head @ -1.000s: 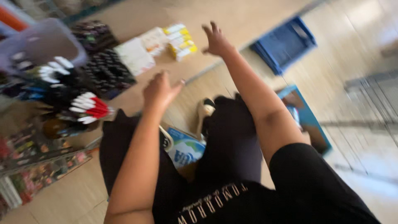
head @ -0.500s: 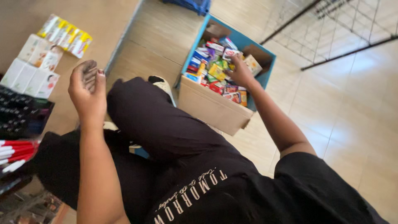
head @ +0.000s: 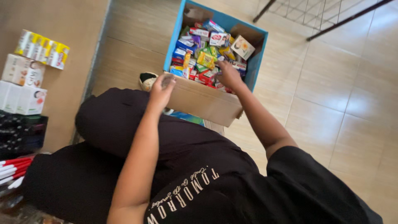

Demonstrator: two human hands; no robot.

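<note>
Across the tiled floor point(head: 331, 99) sits a blue cardboard box point(head: 255, 62), its near flap point(head: 203, 101) folded outward and its packed small cartons point(head: 207, 58) partly hidden behind that flap. Black clothing fills the lower frame and covers the legs. Right hand point(head: 228, 74) reaches into the box among the cartons; whether its fingers grasp one I cannot tell. Left hand point(head: 161, 87) rests at the flap's edge, fingers loose and holding nothing I can make out. Stacked packets point(head: 41, 47) at left are cut off.
</note>
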